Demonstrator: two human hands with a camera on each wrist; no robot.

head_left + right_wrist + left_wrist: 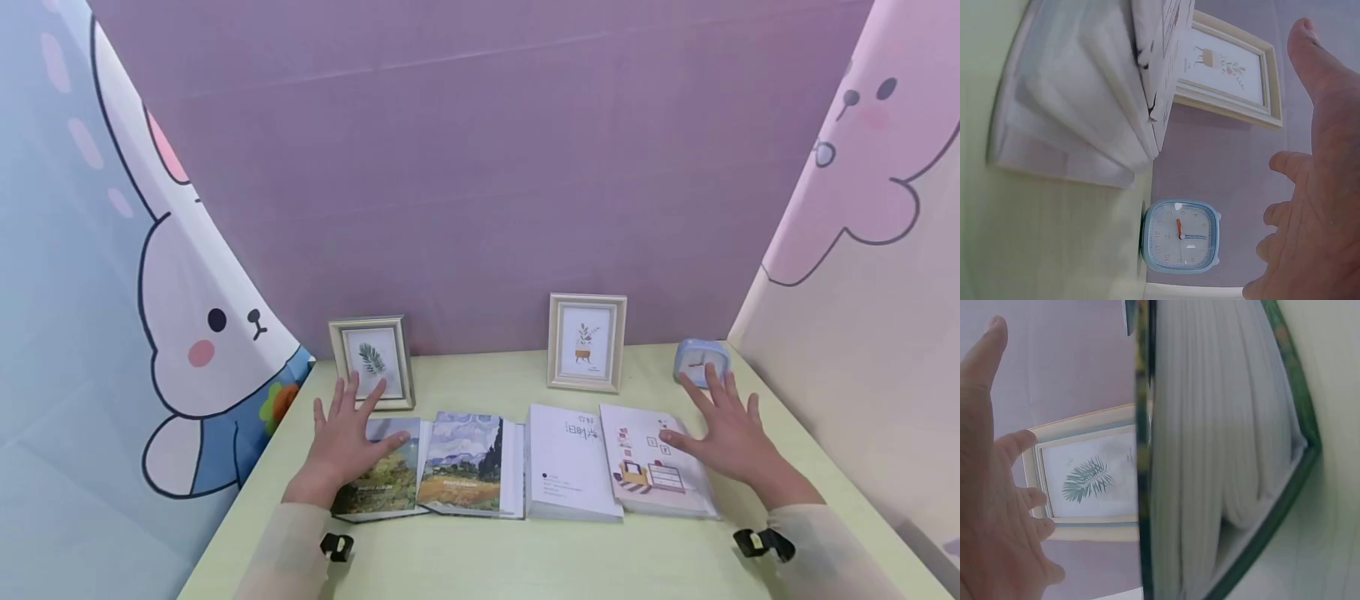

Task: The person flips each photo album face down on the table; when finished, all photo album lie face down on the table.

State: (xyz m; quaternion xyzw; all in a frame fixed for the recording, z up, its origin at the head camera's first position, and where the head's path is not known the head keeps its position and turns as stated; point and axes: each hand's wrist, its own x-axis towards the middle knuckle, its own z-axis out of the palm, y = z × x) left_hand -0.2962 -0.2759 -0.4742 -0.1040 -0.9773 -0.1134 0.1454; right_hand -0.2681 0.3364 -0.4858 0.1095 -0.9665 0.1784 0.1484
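My left hand (347,442) is spread over the leftmost photo album (390,479), fingers splayed and holding nothing. Beside that album lies a second photo album (461,467) with a painted landscape cover. My right hand (727,433) hovers with fingers spread at the upper right of an album with a room drawing (652,475). A white album with Chinese lettering (570,467) lies to the left of that one. In the left wrist view, thick pages (1210,412) show between dark green covers. The right wrist view shows the room-drawing album's page edges (1079,94), away from the palm.
Behind the albums stand a leaf-print picture frame (408,367) at left and a potted-plant picture frame (622,342) right of centre. A blue alarm clock (684,354) stands at the back right. Printed fabric walls (480,167) enclose the pale table (480,558) on three sides.
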